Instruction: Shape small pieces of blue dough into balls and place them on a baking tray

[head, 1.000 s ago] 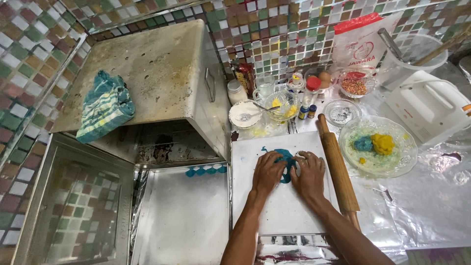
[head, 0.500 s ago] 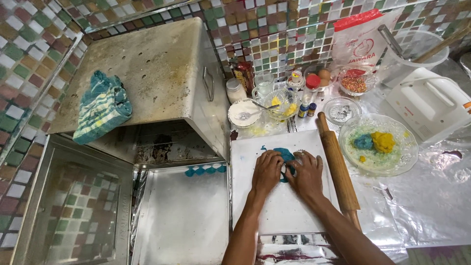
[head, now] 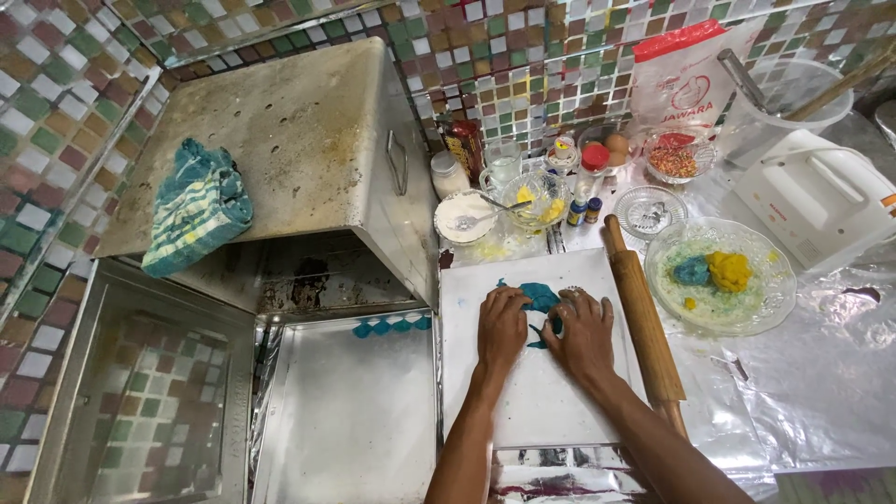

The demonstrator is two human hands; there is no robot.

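Observation:
Both hands rest side by side on a white board (head: 523, 392). My left hand (head: 502, 327) and my right hand (head: 581, 334) press and pinch a flat piece of teal dough (head: 539, 297) between their fingertips. Part of the dough is hidden under the fingers. A wooden rolling pin (head: 644, 322) lies along the board's right edge, just right of my right hand. Several small teal dough pieces (head: 387, 326) sit in a row on a metal tray (head: 345, 420) to the left.
A glass plate (head: 747, 313) holds blue and yellow dough balls (head: 714, 271). Small bowls, jars and bottles (head: 523, 187) stand behind the board. A metal box oven (head: 289, 140) with a striped cloth (head: 196, 205) stands at left, its door (head: 140, 373) open. A white appliance (head: 812, 201) is at right.
Both hands stay on the teal dough with only slight finger shifts. The camera view has moved a little.

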